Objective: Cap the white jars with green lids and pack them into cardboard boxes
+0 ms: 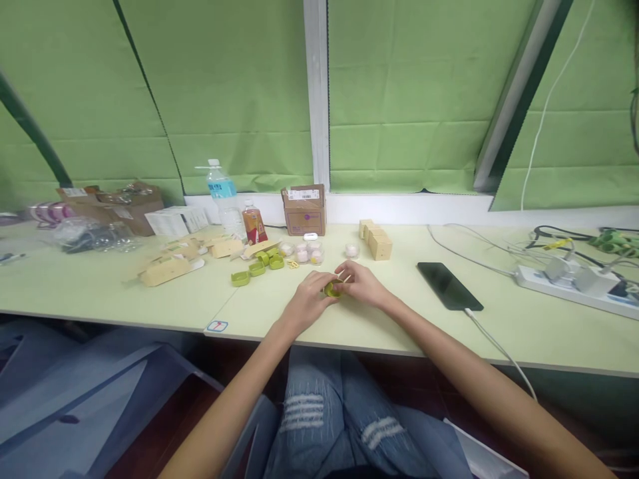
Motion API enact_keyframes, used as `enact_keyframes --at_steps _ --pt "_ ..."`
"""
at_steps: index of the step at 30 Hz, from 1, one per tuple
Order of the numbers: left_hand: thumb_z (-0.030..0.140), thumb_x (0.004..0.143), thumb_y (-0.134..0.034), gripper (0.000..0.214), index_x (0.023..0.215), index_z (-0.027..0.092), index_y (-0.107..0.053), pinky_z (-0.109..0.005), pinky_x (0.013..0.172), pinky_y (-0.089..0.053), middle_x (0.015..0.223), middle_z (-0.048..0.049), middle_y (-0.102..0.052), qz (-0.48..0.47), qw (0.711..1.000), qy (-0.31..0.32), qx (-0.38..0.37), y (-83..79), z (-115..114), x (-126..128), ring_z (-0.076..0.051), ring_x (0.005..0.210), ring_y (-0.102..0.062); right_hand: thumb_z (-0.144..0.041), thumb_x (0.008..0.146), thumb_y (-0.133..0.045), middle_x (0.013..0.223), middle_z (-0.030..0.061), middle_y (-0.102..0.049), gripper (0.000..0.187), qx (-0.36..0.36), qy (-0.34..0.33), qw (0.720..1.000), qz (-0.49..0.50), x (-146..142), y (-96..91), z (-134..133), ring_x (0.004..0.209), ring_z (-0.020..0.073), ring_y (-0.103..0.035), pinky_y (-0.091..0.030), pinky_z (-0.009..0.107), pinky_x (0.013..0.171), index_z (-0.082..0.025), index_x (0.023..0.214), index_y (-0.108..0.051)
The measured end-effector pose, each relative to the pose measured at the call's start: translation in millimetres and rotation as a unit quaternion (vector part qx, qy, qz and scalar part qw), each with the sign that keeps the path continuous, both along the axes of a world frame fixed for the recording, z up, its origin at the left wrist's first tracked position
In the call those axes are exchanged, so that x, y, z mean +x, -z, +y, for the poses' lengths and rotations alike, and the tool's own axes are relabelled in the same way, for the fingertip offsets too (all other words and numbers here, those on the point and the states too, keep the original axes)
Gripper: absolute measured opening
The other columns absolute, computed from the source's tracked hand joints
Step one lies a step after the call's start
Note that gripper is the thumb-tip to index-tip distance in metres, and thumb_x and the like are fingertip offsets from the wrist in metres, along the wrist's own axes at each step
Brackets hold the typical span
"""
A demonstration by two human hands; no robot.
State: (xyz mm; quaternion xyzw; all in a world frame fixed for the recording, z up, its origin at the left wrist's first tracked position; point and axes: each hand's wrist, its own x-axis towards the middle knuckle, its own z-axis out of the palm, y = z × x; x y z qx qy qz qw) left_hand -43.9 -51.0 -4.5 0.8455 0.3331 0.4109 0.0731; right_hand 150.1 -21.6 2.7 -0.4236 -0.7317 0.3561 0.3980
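Note:
Just above the table's front half, my left hand (309,298) is closed around the side of a small olive-green open container (332,288). My right hand (363,284) meets it from the other side, its fingers pinched at the container's rim and inside; whether they hold anything small there is hidden. Several similar green containers (257,269) lie to the left, with small yellow pieces (293,265) beside them. Behind my hands are clear-wrapped pale round items (309,253) and a single one (352,251). A row of small cream boxes (378,243) stands behind my right hand.
A black phone (449,286) on a charging cable and a white power strip (579,283) lie to the right. Flattened tan box pieces (167,269) are at left. A water bottle (223,199), a reddish drink bottle (254,223) and a cardboard box (304,216) stand at the back.

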Motion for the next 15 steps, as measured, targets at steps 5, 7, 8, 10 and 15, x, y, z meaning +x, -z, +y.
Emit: enact_keyframes --at_steps 5,7,8,10,15 --pt "0.016 0.084 -0.076 0.041 0.124 0.020 -0.066 -0.041 0.095 -0.052 0.116 -0.0096 -0.072 0.018 0.998 0.024 0.048 -1.7 -1.5 -1.7 -0.025 0.107 -0.062 -0.017 0.078 -0.069 0.082 0.0038 -0.076 0.006 -0.027 -0.043 0.998 0.030 -1.8 -0.8 -1.0 0.077 0.0185 -0.070 -0.051 0.027 0.067 -0.017 0.083 -0.066" --pt "0.017 0.084 -0.076 0.041 0.124 0.021 -0.066 -0.040 0.094 -0.052 0.116 -0.0096 -0.072 0.020 0.998 0.028 0.057 -1.7 -1.7 -1.9 -0.024 0.106 -0.062 -0.016 0.077 -0.070 0.078 0.0032 -0.075 0.006 -0.029 -0.032 0.999 0.027 -1.8 -1.8 -1.3 0.074 0.0181 -0.070 -0.050 0.026 0.065 -0.016 0.081 -0.066" --pt "0.017 0.084 -0.076 0.041 0.123 0.021 -0.067 -0.040 0.093 -0.052 0.116 -0.0095 -0.072 0.019 0.998 0.029 0.057 -1.6 -1.8 -1.8 -0.024 0.106 -0.062 -0.016 0.076 -0.071 0.076 0.0027 -0.075 0.006 -0.030 -0.028 0.999 0.023 -1.4 -2.3 -1.2 0.072 0.0177 -0.069 -0.049 0.026 0.063 -0.016 0.079 -0.066" --pt "0.017 0.083 -0.077 0.041 0.122 0.021 -0.068 -0.040 0.094 -0.052 0.116 -0.0091 -0.073 0.011 0.998 0.031 0.047 -1.0 -2.2 -1.1 -0.024 0.105 -0.062 -0.015 0.073 -0.073 0.071 0.0014 -0.073 0.007 -0.042 -0.028 0.999 0.021 0.1 -3.2 -0.4 0.067 0.0164 -0.067 -0.048 0.025 0.060 -0.016 0.076 -0.067" --pt "0.020 0.077 -0.083 0.045 0.120 0.023 -0.071 -0.038 0.093 -0.051 0.113 -0.0079 -0.074 -0.043 0.998 0.017 -0.030 -0.7 -3.2 2.7 -0.022 0.101 -0.064 -0.021 0.066 -0.084 0.061 0.0000 -0.068 0.018 -0.126 -0.052 0.988 0.068 5.1 -9.1 2.4 0.056 0.0132 -0.061 -0.047 0.024 0.056 -0.016 0.070 -0.067"
